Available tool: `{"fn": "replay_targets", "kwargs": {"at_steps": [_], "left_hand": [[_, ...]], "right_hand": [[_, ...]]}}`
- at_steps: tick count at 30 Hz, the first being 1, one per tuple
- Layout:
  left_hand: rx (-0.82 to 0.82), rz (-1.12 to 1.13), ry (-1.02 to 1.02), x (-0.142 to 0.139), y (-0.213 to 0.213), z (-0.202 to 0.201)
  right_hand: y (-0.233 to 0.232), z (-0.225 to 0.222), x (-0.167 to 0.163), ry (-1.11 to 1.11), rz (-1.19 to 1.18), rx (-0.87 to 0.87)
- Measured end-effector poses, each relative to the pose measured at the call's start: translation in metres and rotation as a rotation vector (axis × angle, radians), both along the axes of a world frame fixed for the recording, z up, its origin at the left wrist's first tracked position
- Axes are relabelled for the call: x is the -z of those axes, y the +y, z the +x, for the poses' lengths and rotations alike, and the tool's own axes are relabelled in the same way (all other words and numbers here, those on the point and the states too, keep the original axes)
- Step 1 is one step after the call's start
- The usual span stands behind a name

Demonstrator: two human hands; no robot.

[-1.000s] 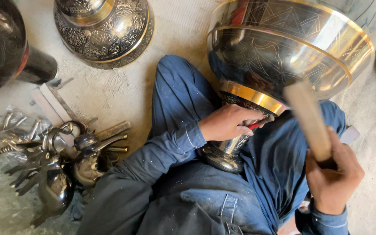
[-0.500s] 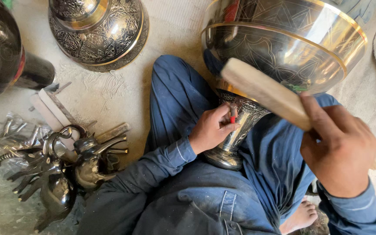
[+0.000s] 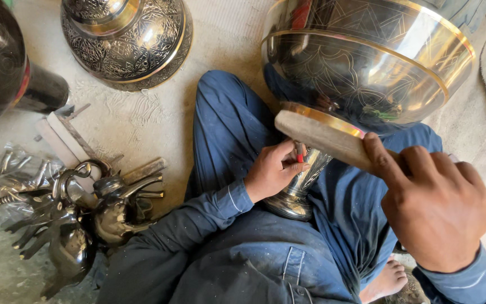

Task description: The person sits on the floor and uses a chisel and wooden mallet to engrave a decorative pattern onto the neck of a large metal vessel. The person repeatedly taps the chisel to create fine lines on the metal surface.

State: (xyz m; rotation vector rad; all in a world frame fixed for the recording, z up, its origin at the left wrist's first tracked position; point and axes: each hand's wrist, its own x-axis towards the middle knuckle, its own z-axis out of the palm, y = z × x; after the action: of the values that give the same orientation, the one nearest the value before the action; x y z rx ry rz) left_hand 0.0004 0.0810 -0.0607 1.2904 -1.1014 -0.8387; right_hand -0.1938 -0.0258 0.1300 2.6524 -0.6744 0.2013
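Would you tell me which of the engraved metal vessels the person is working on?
The big shiny goblet on the lap: the left hand grips its stem. The dark engraved vase stands untouched on the floor.

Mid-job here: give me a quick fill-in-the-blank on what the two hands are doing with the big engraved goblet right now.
1. The right hand grips a ____ mallet.
2. The left hand holds a red-tipped tool against the goblet's ____, above its foot.
3. The goblet bowl has a ____-coloured rim.
4. The small dark spouted pots lie on the person's ____ side.

Missing words: wooden; stem; gold; left
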Motion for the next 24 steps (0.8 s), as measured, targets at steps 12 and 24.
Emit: {"fn": "replay_targets", "kwargs": {"at_steps": [12, 24], "left_hand": [[0.062, 0.036, -0.111, -0.008, -0.008, 0.003], [0.146, 0.013, -0.237, -0.017, -0.021, 0.007]], "right_hand": [[0.001, -0.019, 0.016, -0.108, 0.139, 0.096], [0.004, -0.055, 0.065, -0.523, 0.512, 0.272]]}}
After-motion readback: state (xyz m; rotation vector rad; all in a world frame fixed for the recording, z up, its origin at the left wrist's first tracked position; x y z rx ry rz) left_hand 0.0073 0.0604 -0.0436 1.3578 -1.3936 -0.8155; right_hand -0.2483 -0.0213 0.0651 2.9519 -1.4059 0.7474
